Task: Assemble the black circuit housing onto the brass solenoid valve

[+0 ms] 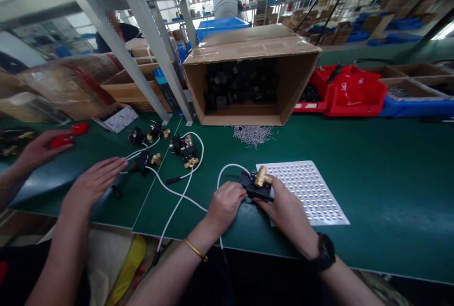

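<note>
My right hand (285, 206) grips a black valve actuator (256, 187) that carries a brass tee-shaped valve body (263, 177) on top. At the actuator's left end, my left hand (227, 204) has its fingers closed against the black housing; what lies under the fingertips is hidden. A white cable (230, 166) loops out of the actuator and hangs past the table's front edge. Partly beneath my right hand is a white sheet (308, 185) with rows of round silvery stickers.
A cardboard box (241, 119) of black parts lies open ahead, with a pile of small screws (256, 135) before it. Finished-looking valve assemblies (184, 147) with cables lie left. A co-worker's hands (94, 178) work at far left. Red bins (349, 93) stand behind right.
</note>
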Available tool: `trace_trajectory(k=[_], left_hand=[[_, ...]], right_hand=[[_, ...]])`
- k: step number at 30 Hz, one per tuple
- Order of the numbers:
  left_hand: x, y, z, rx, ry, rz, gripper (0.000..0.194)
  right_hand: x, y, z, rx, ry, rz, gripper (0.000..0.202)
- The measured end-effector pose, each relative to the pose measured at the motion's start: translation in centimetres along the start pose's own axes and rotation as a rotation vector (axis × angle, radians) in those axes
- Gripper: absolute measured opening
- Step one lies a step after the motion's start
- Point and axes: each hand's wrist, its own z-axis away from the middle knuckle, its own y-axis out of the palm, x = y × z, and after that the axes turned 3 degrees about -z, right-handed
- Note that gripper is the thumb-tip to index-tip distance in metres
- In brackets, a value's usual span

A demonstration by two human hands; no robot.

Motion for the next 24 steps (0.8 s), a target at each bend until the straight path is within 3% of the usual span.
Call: trace_trajectory(k=[5,14,18,21,23,24], left_hand=[[0.4,-0.5,-0.6,0.103,0.052,-0.030,0.011],[1.3,0.2,-1.4,0.159,-0.005,-0.116,0.019],[1.2,-0.5,-1.5,0.194,-0.008,-0.187,0.028],[0.7,-1.7,-1.0,-0.006,-0.175,-0.312,0.025],[0.2,-2.8,-0.6,-0.146,-0.368,-0.292,0.045],[-0.1,-3.3,-0.6,-0.142,-0.468,-0.203,0.055]], right_hand=[[0.1,-0.2,0.0,0.008,0.003,0.001,0.047],[0.0,-0.3,-0.1,0.032,0.019,-0.029,0.047],[-0.2,-0.3,-0.3,0.020,0.023,-0.058,0.046],[-0.2,-0.2,-0.6,0.026,0.037,-0.157,0.048],[-0.1,-0.2,-0.6,0.024,0.059,-0.265,0.049],[0.1,-0.4,-0.5,0.015,0.077,-0.327,0.048]])
